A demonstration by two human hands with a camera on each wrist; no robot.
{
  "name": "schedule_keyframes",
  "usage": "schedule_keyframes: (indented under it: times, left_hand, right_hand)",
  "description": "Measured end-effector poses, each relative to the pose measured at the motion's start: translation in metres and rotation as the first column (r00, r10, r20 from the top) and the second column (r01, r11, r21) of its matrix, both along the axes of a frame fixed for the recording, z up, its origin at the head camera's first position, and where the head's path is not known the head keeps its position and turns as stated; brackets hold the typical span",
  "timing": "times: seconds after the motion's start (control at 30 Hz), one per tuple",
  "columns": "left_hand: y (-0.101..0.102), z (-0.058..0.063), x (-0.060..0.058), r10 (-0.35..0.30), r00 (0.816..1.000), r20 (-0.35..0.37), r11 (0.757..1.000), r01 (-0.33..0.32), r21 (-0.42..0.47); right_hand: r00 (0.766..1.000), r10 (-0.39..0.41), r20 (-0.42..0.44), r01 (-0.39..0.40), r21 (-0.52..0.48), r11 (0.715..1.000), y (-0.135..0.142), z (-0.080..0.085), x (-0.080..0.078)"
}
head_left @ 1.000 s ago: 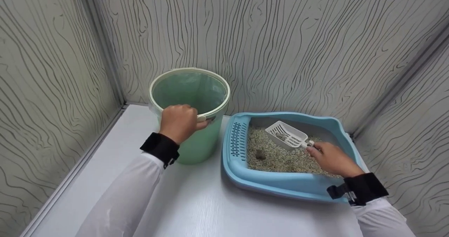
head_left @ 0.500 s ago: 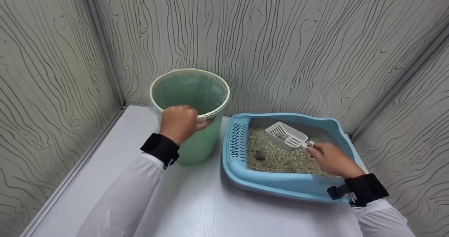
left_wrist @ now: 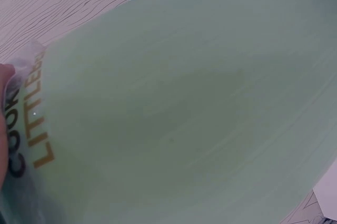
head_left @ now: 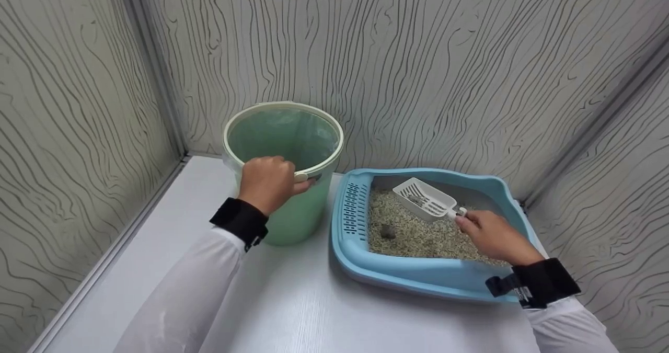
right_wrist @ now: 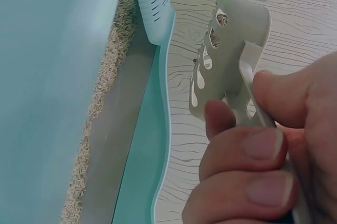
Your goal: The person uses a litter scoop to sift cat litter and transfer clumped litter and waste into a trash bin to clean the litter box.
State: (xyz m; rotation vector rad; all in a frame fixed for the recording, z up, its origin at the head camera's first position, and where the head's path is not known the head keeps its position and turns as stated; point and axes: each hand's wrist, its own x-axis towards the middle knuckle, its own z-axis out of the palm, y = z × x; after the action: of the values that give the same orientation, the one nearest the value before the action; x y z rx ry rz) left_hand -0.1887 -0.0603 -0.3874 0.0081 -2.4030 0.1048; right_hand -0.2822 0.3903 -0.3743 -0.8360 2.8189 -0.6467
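My left hand grips the near rim of a tall green trash bin lined with a clear bag. The bin's side fills most of the left wrist view, and only a sliver of fingers shows at its left edge. A white slotted litter scoop is held by its handle in my right hand, over the litter in a blue litter box. Some small bits lie in the scoop. Seen from the right wrist, fingers and thumb wrap the scoop's handle.
A dark clump sits on the litter, left of the scoop. The box's perforated ledge faces the bin. Both containers stand on a white surface, close to the wood-patterned back wall.
The scoop has risen slightly, its head shifting a little away from me. My left hand and the bin stay where they were.
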Motion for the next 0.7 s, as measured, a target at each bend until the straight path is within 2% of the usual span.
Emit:
schedule_keyframes:
  times: [0.2, 0.37, 0.47, 0.7]
  left_hand:
    - [0.000, -0.002, 0.000, -0.009, 0.999, -0.038, 1.000, 0.009, -0.011]
    - [0.001, 0.000, 0.001, -0.001, 1.000, -0.007, 1.000, 0.001, 0.008]
    - [0.001, 0.000, 0.000, 0.001, 1.000, 0.016, 1.000, -0.001, 0.023]
    - [0.001, 0.002, 0.000, 0.007, 0.998, 0.057, 0.999, -0.009, 0.044]
  right_hand:
    - [1.000, 0.011, 0.005, -0.011, -0.008, 1.000, -0.003, 0.007, 0.003]
    - [1.000, -0.001, 0.014, 0.001, 0.002, 1.000, -0.005, 0.015, 0.004]
    - [1.000, 0.008, -0.009, -0.008, 0.009, 1.000, -0.006, 0.021, 0.004]
    - [0.999, 0.002, -0.049, 0.000, 0.045, 0.999, -0.014, 0.046, 0.001]
